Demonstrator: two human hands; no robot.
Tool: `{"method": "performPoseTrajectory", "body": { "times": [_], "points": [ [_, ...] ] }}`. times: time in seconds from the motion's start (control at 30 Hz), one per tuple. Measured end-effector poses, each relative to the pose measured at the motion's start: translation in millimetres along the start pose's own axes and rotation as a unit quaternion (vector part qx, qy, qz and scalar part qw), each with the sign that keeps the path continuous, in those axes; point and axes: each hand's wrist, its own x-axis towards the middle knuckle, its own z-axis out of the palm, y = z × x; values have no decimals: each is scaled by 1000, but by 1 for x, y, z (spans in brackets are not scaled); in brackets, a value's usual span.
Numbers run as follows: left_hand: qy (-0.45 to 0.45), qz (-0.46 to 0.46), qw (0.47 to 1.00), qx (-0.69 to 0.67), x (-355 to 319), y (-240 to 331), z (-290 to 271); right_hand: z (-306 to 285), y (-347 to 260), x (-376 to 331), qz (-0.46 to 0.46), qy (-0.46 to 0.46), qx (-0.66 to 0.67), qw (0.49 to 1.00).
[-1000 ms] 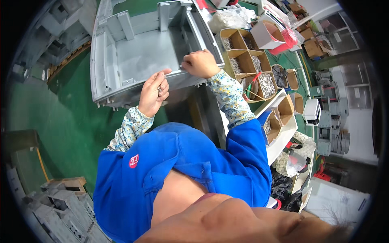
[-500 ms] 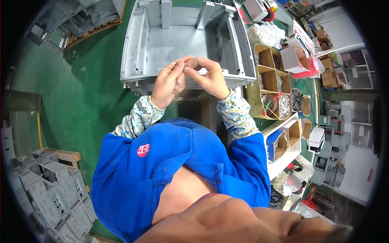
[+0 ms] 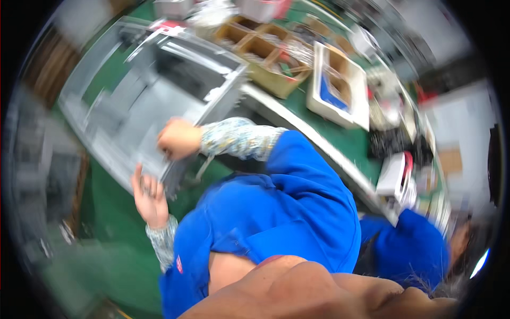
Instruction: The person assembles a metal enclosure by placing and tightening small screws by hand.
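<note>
Right hand [image 3: 178, 139]: closed in a fist on the near rim of the grey metal housing [image 3: 154, 95], at its near right corner.
Left hand [image 3: 150, 195]: fingers spread, palm open, just below that same rim; touching or not, blur hides.
Housing: lies far and left of both hands, long axis running near-left to far-right.
Nearer hand: the right, already on it.
Beyond: cardboard bins [image 3: 265, 56] far right on the green bench [image 3: 340, 135].

1. I see a grey metal housing [image 3: 159, 95] on a green table [image 3: 106, 207].
2. My jacket [image 3: 287, 212] is bright blue with a small red patch [image 3: 179, 264].
3. My sleeve covers [image 3: 239, 139] show a pale speckled floral print.
4. The cardboard boxes [image 3: 265, 58] are brown.
</note>
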Motion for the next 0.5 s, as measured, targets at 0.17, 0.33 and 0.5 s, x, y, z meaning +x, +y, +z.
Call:
{"method": "performPoseTrajectory", "body": {
  "times": [0.17, 0.33, 0.5],
  "points": [
    [-66, -66, 995, 17, 3, 9, -4, 5, -11, 4, 33, 20, 18, 999],
    [-112, -144, 983, -20, 20, -3, -4, 1, -5, -9, 105, -5, 33, 994],
    [-56, -146, 988, 2, 18, 6, 3, 5, -11, 3, 85, 13, -17, 996]
  ]
}}
